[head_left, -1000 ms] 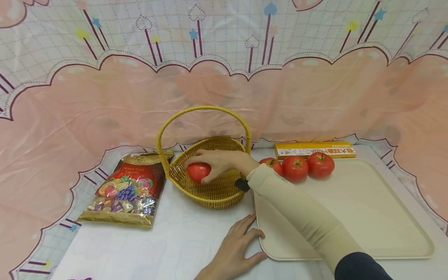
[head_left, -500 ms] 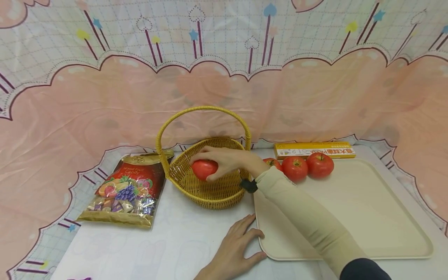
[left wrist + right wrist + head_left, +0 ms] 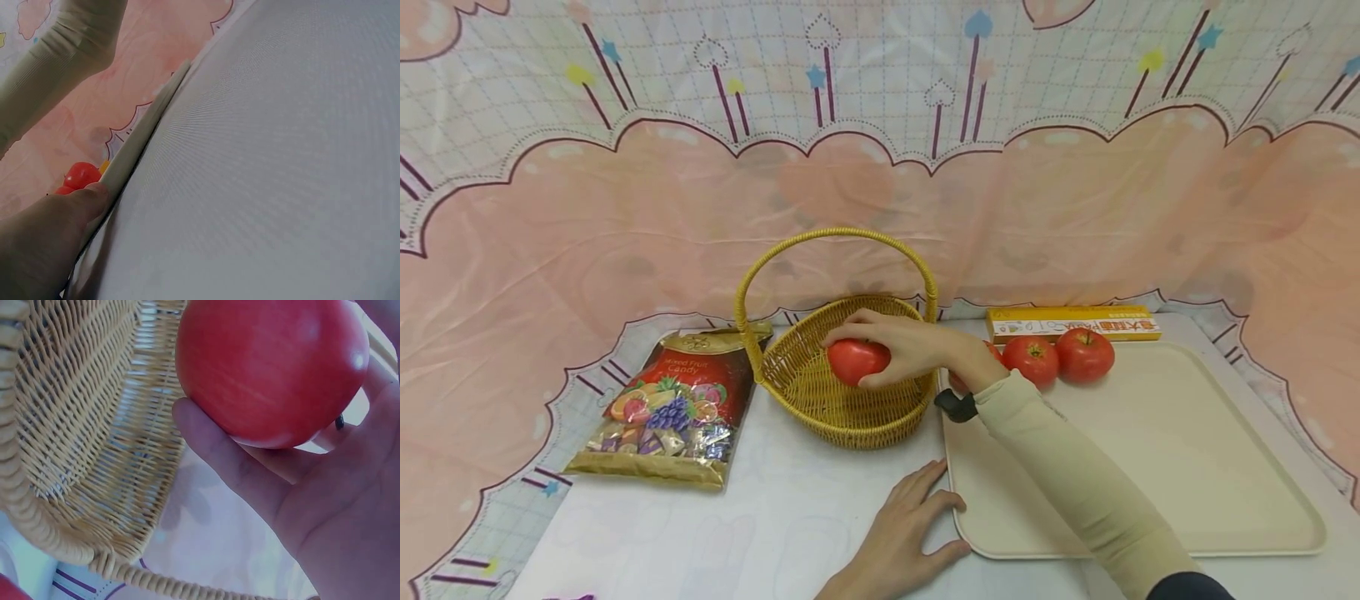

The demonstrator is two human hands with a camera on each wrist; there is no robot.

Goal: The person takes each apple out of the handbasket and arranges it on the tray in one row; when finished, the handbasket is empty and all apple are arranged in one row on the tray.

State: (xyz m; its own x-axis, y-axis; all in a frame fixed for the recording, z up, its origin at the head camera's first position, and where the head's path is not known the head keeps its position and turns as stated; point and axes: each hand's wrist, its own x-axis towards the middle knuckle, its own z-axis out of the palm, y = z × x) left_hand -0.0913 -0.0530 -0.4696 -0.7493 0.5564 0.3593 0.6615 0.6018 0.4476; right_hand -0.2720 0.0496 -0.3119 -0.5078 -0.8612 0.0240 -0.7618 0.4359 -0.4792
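Note:
My right hand (image 3: pixel 902 346) grips a red apple (image 3: pixel 856 361) by its sides, over the wicker basket (image 3: pixel 842 435). In the right wrist view the fingers curve round the apple (image 3: pixel 269 369), and the basket wall (image 3: pixel 81 394) is beside it. My left hand (image 3: pixel 901 533) lies at the near left corner of the beige tray (image 3: pixel 1150 450), its fingertips touching the rim. The left wrist view has the thumb (image 3: pixel 94 195) on that rim. Toward the tray's back left are more red apples (image 3: pixel 1085 355), one partly covered by my right wrist.
Left of the basket lies a bag of mixed fruit candy (image 3: pixel 670 408). A yellow pasta box (image 3: pixel 1073 323) stands behind the apples. The basket's tall handle (image 3: pixel 838 232) arches over its opening. A patterned cloth (image 3: pixel 880 192) hangs behind the table.
My right hand has lifted the apple a little and carried it rightward within the basket's span, toward the tray. The left hand has stayed in place.

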